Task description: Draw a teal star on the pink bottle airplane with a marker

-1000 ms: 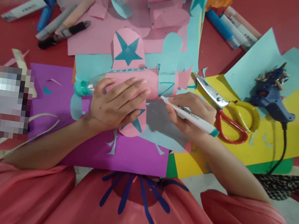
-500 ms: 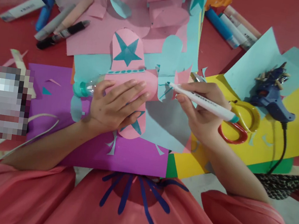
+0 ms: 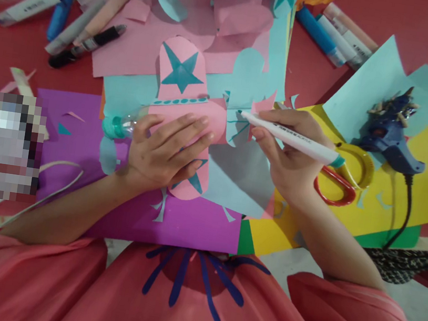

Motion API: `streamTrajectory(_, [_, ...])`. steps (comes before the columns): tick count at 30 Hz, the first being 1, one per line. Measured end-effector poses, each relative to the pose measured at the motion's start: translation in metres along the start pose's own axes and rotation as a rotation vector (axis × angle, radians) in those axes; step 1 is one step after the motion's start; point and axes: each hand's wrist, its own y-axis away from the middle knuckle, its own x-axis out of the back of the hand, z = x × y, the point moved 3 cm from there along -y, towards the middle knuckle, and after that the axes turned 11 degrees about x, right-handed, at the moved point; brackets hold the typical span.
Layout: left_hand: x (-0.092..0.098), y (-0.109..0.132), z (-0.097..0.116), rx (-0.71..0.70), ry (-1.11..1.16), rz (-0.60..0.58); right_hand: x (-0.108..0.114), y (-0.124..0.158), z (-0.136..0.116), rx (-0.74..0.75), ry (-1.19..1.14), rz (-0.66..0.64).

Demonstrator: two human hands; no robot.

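A plastic bottle lies on its side, wrapped in pink paper (image 3: pixel 215 118), its green cap (image 3: pixel 112 126) pointing left. Over its middle my left hand (image 3: pixel 168 148) is laid, fingers curved along the wrap and holding it down. Pink wings with teal stars (image 3: pixel 181 71) stick out above and below. Between my right thumb and fingers is a white acrylic marker (image 3: pixel 296 140) with a teal end; my right hand (image 3: pixel 298 156) holds its tip against the light blue paper fin (image 3: pixel 246 80) at the bottle's right end. Teal lines mark that fin.
Yellow-and-red-handled scissors (image 3: pixel 336 185) lie beside my right hand. A blue glue gun (image 3: pixel 392 138) with a cord rests on yellow paper (image 3: pixel 420 195). Loose markers (image 3: pixel 321 35) lie at the upper right, more at the upper left. Paper scraps are scattered over purple paper (image 3: pixel 196 227).
The marker tip has moved slightly up and left on the light blue fin, and another teal line shows there. My left hand stays on the bottle.
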Motion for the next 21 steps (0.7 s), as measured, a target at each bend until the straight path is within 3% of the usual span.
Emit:
streamTrajectory(6, [-0.0047,0.0034,-0.0039,0.055,-0.017,-0.065,0.0007,-0.0007,-0.0009,0.001,0.004,0.000])
streamTrajectory(11, [-0.0043,0.0032,-0.0020,0.024,-0.098,-0.029,0.0009,0.0004,0.0002,-0.045,-0.002,-0.070])
streamTrajectory(16, [-0.0064,0.0049,-0.0036,0.053,-0.036,-0.064,0.0043,-0.0022,-0.0042,0.055,0.017,-0.041])
streamTrajectory(21, [-0.0090,0.0070,-0.0064,0.081,0.043,-0.109,0.0043,-0.0007,-0.0032,0.027,-0.015,-0.088])
